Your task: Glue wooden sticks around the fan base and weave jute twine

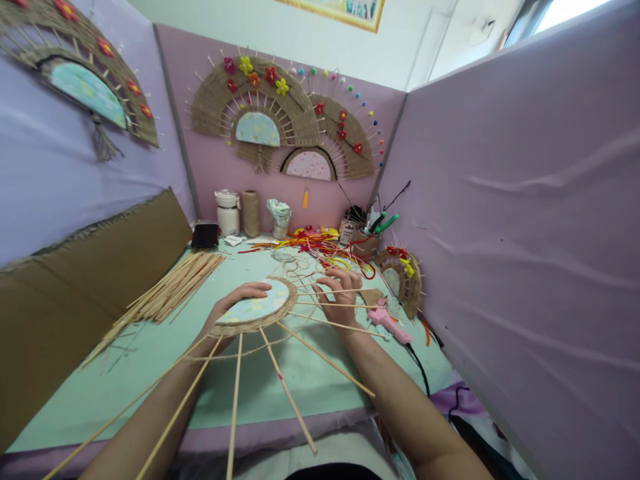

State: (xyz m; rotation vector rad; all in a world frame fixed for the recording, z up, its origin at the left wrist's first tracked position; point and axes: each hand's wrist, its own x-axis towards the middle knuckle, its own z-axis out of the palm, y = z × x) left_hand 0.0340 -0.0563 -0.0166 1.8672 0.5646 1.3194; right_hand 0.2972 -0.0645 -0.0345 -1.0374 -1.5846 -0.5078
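Observation:
My left hand grips a half-round fan base, its thumb lying on the pale blue patterned cloth and its other fingers hidden underneath. Brown twine is wound along the curved rim. Thin wooden sticks fan out from that rim, several toward me and others to the right. A loose strand of twine crosses the near sticks and rises toward my right hand. Among the right-side sticks, that hand has its fingers curled with thumb and fingertips close together, seemingly on the strand.
A pink glue gun with a black cord lies at the right. Loose sticks are piled at the left beside a cardboard panel. Colourful pipe cleaners, a twine spool and a tool cup stand behind; finished fans hang on the partition.

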